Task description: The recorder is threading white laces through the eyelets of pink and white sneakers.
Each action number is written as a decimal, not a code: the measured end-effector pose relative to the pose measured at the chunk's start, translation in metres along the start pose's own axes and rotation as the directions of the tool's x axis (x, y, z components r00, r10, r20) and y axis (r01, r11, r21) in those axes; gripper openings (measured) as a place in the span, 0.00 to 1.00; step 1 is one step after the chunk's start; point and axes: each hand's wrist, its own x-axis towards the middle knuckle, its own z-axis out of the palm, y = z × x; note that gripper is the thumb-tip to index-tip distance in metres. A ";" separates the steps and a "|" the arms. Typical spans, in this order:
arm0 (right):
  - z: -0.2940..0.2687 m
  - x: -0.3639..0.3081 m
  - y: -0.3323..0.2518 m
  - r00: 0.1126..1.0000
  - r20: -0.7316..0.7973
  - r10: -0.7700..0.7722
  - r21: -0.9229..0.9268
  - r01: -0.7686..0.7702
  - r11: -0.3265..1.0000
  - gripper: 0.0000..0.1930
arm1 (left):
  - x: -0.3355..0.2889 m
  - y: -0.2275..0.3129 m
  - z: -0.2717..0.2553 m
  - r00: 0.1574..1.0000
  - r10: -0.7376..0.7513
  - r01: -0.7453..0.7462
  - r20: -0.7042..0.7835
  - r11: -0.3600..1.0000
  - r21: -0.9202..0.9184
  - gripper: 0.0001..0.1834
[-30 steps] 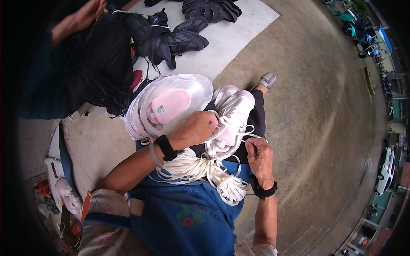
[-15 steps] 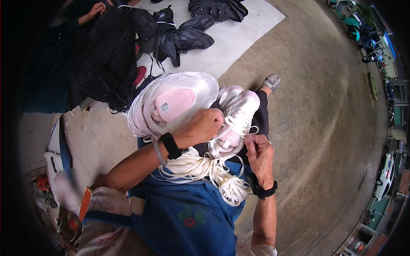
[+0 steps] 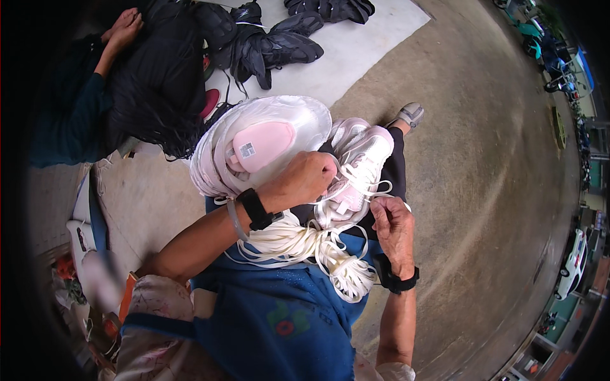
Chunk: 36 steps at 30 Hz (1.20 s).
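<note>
A white-and-pink sneaker upper [image 3: 370, 152] lies across my lap, with a white shoelace [image 3: 363, 185] threaded through its front. My left hand [image 3: 310, 178] is closed at the shoe's left side; its fingertips are hidden, and a lace seems to run into them. On the other side, my right hand [image 3: 394, 223] pinches a loop or end of the shoelace between thumb and forefinger. Below the shoe, a bundle of cream-white laces [image 3: 286, 242] is spread over my blue apron [image 3: 254, 317]. Left of it leans a stack of white-and-pink shoe uppers [image 3: 262, 146], partly behind my left forearm.
Black shoe uppers [image 3: 286, 47] and a heap of black laces [image 3: 149, 95] lie on and beside a white sheet [image 3: 381, 38] at the far left. A co-worker's hands [image 3: 124, 28] are there. Concrete floor [image 3: 470, 165] stretches right toward parked vehicles [image 3: 572, 263].
The view has shifted slightly, and my hands keep nearly the same places at the shoe. The co-worker's hands have moved left, with more of their forearm showing.
</note>
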 end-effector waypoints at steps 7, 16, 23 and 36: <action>-0.012 -0.012 0.004 0.977 0.000 0.215 0.033 -0.215 0.976 0.08 | -0.004 -0.005 0.005 0.989 0.139 -0.136 -0.052 0.989 0.053 0.10; -0.014 -0.017 0.011 0.975 -0.032 0.220 0.062 -0.218 0.974 0.12 | 0.000 -0.010 0.007 0.995 0.098 -0.097 -0.027 0.995 0.037 0.08; -0.015 -0.015 0.006 0.965 -0.036 0.261 0.050 -0.259 0.965 0.06 | 0.003 -0.009 0.006 0.994 0.108 -0.107 -0.018 0.993 0.047 0.07; -0.009 -0.008 0.004 0.997 -0.043 0.071 -0.015 -0.071 0.997 0.05 | 0.000 0.015 0.000 0.987 -0.127 0.133 0.098 0.989 -0.062 0.10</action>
